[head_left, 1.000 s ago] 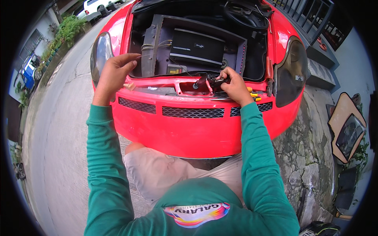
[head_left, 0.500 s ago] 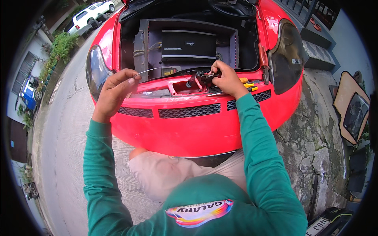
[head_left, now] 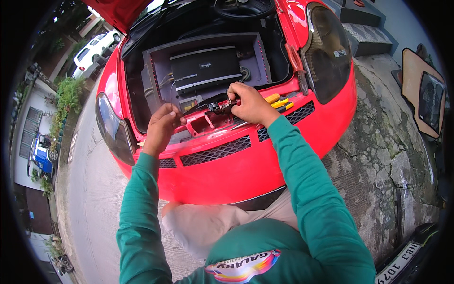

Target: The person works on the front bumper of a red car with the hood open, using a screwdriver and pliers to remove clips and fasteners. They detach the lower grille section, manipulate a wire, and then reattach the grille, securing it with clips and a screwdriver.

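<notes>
My left hand [head_left: 163, 128] is raised over the left part of the red car's front panel, fingers pinched on a thin wire [head_left: 172, 88] that curves up toward the open compartment. My right hand [head_left: 254, 105] grips a small black latch-like part [head_left: 218, 108] with metal bits, held above an opening in the red panel [head_left: 222, 136]. My fingers cover part of it. A dark strand runs from this part toward my left hand. Just right of my right hand lie yellow-handled tools [head_left: 280, 102] on the panel.
A black amplifier box [head_left: 206, 67] sits in the grey-lined compartment [head_left: 149, 71]. Red-handled pliers [head_left: 296, 64] rest on the right rim beside the headlight [head_left: 327, 54]. The raised red hood [head_left: 116, 12] stands at upper left. Grey steps [head_left: 362, 38] are at the right.
My left hand has lowered and come closer to my right hand, and the wire now bends upward. The view has shifted and tilted; my right hand keeps its grip on the black part.
</notes>
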Motion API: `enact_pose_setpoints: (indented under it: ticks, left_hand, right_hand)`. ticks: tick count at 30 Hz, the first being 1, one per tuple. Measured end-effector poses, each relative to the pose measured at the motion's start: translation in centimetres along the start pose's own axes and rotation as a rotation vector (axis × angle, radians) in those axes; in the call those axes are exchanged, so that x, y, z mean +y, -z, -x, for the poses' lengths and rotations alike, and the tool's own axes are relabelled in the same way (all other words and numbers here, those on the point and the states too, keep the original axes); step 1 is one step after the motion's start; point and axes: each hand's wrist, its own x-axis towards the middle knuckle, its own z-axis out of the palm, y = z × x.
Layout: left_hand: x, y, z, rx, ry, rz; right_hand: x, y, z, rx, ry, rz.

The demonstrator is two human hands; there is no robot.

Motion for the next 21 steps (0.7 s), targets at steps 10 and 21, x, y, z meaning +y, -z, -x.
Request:
enact_pose_setpoints:
  ticks: [10, 21]
  left_hand:
    - [0.2, -1.7, -1.0, -0.102, 0.15, -0.815]
    - [0.3, -2.8, -4.0, -0.319, -0.027, -1.211]
  right_hand:
    - [-0.3, 0.0, 0.1, -0.025, 0.006, -0.055]
    - [0.2, 0.7, -0.3, -0.079, -0.03, -0.102]
